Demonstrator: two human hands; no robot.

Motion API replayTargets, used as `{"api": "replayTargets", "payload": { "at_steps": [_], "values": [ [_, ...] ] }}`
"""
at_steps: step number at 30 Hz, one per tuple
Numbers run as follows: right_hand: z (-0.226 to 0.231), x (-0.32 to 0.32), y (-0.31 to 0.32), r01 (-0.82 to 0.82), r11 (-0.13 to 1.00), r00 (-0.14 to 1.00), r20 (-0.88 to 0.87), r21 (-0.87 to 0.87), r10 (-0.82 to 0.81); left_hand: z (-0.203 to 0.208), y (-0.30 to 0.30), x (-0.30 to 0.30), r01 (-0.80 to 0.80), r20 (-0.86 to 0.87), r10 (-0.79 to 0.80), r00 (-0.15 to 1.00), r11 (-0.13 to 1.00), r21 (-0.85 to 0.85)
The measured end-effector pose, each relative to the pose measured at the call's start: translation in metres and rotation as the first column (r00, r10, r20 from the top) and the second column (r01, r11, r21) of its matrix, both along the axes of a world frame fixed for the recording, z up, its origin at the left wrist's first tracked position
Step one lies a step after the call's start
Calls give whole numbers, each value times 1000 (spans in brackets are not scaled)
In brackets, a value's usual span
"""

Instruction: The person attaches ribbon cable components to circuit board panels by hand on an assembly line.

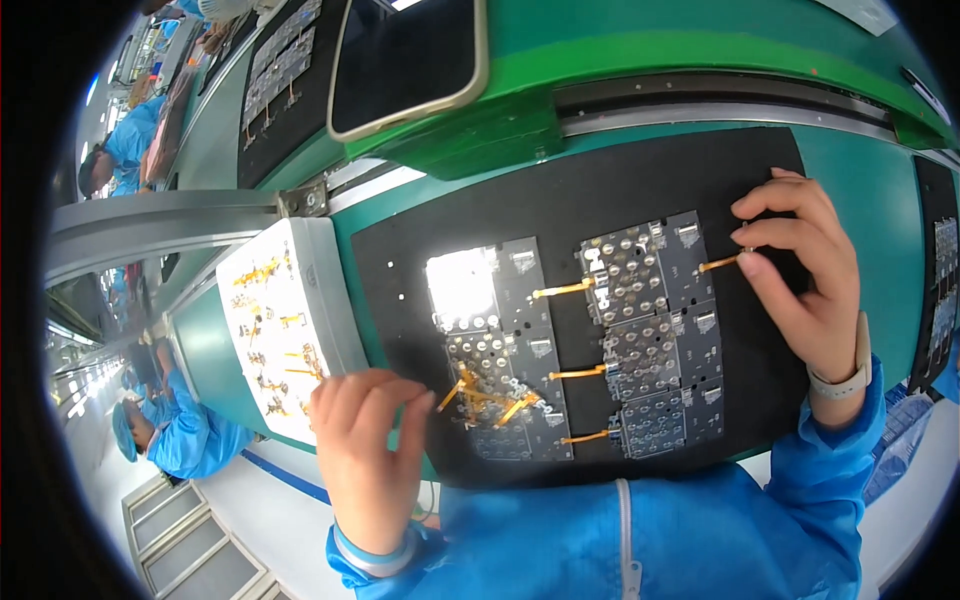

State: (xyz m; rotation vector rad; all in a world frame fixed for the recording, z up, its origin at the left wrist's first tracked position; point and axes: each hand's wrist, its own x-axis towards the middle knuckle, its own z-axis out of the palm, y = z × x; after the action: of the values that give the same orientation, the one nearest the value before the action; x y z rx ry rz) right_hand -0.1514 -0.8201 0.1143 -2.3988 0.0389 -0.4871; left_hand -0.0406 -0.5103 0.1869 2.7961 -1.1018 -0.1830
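Two dark panels of small circuit boards, a left circuit board panel (520, 350) and a right circuit board panel (690, 345), lie on a black mat (620, 195). Orange flex cables, such as this flex cable (580, 373), stick out from the board edges. My right hand (815, 275) pinches the outer end of a short orange flex cable (716, 265) at the right panel's upper right edge. A loose heap of orange flex cables (480, 402) rests on the left panel. Beside the heap, my left hand (368, 440) has thumb and fingertips together; what they hold, if anything, is hidden.
A white tray (345, 305) with several scattered orange flex cables stands left of the mat. Beyond the mat are a metal rail (720, 112) and a phone (405, 65) on a green ledge. More boards (943, 270) lie far right. Blue-clad people (195, 425) are at left.
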Motion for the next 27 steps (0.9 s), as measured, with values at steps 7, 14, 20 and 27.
{"api": "replayTargets", "payload": {
  "at_steps": [7, 14, 20, 27],
  "values": [
    [11, -8, 6, 27, 1000, 999, 26, -5, -27, -7, 11, -12, -38, -63, 33, 998, 996, -86],
    [35, -21, 43, -240, 960, 969, -25, 143, 246, 14, -18, -11, 180, -31, -196, 980, 942, -284],
    [26, -27, 77, -312, 783, 928, -6, 539, 374, 4, -54, -23, 441, -84, -545, 834, 751, -492],
    [19, -38, 67, -238, 853, 960, -23, 465, 281, -14, -67, -31, 510, 14, -561, 828, 742, -435]
  ]
}}
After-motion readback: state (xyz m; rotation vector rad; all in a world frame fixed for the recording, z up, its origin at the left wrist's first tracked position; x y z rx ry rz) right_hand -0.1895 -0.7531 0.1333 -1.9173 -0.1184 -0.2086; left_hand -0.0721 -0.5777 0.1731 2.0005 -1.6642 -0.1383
